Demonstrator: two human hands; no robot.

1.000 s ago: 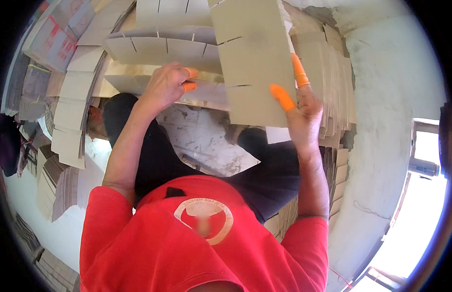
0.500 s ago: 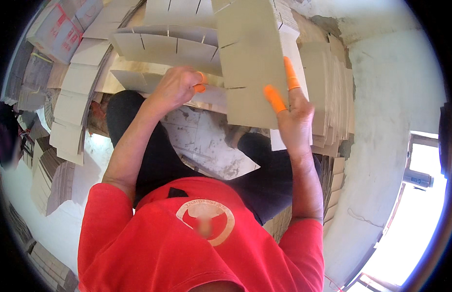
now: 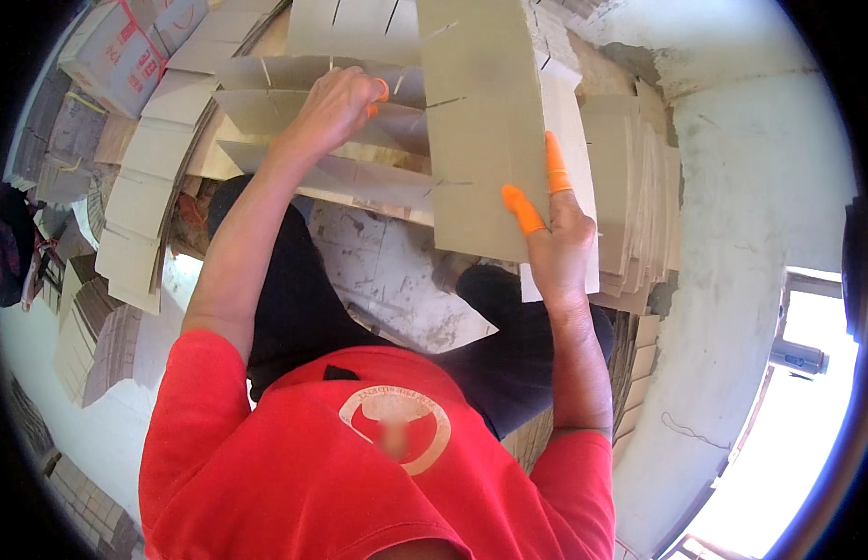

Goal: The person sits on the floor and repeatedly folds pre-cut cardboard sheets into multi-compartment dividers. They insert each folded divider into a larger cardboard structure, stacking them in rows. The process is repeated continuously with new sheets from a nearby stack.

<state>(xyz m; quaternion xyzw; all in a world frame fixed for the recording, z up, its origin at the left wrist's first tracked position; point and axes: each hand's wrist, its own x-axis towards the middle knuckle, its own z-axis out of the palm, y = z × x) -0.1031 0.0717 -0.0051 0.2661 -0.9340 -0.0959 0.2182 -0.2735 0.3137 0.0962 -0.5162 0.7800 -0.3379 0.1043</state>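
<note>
My right hand (image 3: 566,238), with orange finger cots on thumb and index finger, grips the near right edge of a tall slotted cardboard sheet (image 3: 480,131). Paler cardboard shows behind that sheet along its right side. My left hand (image 3: 336,107) reaches over several slotted cardboard strips (image 3: 378,182) standing on edge in rows. Its fingers are curled together, with orange cots at the tips, beside the farther strips. Whatever lies between those fingertips is hidden.
Overlapping cardboard pieces (image 3: 140,205) run down the left, near a printed carton (image 3: 116,61). More stacked cardboard sheets (image 3: 621,187) stand on the right, by a pale wall (image 3: 733,187). My legs straddle the floor gap below the strips.
My left hand has moved away from me, from the nearest strip to the farther ones, and the strips there stand farther apart. My right hand still grips the sheet, slightly lower in view.
</note>
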